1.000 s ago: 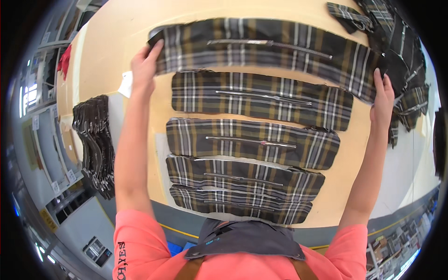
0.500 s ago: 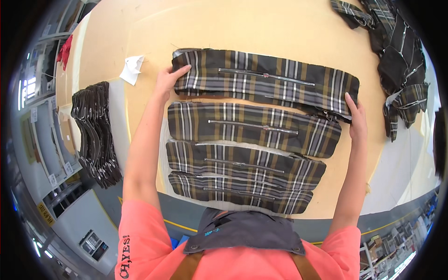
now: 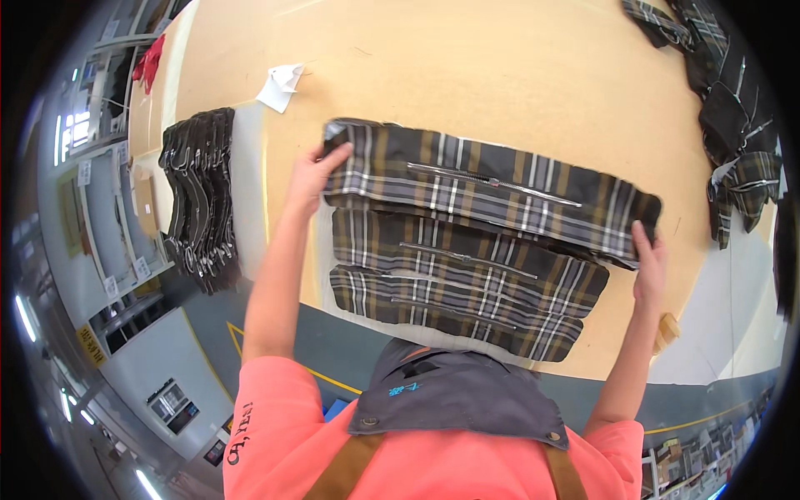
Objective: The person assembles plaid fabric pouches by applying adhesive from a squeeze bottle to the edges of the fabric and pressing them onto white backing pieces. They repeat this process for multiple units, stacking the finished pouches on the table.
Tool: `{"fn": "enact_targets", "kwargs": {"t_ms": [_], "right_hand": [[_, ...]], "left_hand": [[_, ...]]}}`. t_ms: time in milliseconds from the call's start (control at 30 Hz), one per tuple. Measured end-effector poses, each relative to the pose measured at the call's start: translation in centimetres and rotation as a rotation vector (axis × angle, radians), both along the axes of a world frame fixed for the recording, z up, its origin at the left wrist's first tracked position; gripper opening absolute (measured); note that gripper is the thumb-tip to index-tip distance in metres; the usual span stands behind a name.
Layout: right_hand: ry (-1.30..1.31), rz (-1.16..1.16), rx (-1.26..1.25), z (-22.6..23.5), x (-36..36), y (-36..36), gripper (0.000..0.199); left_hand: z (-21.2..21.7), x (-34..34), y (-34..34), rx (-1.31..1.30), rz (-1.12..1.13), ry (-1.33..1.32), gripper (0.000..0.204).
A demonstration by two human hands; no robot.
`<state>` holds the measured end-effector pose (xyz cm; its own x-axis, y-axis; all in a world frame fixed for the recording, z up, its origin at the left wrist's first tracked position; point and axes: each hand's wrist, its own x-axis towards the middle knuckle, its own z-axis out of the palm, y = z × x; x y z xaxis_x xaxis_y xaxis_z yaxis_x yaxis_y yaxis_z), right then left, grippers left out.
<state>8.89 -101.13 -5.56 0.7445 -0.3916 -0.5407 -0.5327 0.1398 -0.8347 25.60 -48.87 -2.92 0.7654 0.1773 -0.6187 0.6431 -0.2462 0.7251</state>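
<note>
So the left hand has the left end of a plaid strip pinched, thumb on top and the other fingers mostly out of sight, and the right hand is gripping the far right end the same sort of way, though I can't make out exactly how its fingers sit underneath. The strip is stretched between them over the middle of the tan table, sloping down to the right, with a silvery zipper running along its centre. A dark layer peeks out under its near edge; can't tell if that's the same piece or another one. Right below, between the strip and the person's dark grey apron, two more plaid pieces lie one below the other, each with its own zipper. Off to the left there's a row of dark pieces bunched up close together, with a creased white scrap above it and some red cloth near the table's far left edge. Upper right is a messy heap of plaid and black pieces with zippers on them.
</note>
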Motion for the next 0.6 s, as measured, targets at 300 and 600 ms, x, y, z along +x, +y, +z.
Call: {"fn": "enact_targets", "kwargs": {"t_ms": [300, 600], "right_hand": [[0.065, -0.072, 0.248, -1.2, 0.0, 1.3, 0.051], [-0.091, -0.096, 0.203, 6.6, -3.2, 1.3, 0.035]], "left_hand": [[-4.6, -0.7, 1.2, 0.094, -0.126, 0.036, 0.049], [3.8, -4.8, 1.2, -0.098, -0.033, -0.083, 0.034]]}}
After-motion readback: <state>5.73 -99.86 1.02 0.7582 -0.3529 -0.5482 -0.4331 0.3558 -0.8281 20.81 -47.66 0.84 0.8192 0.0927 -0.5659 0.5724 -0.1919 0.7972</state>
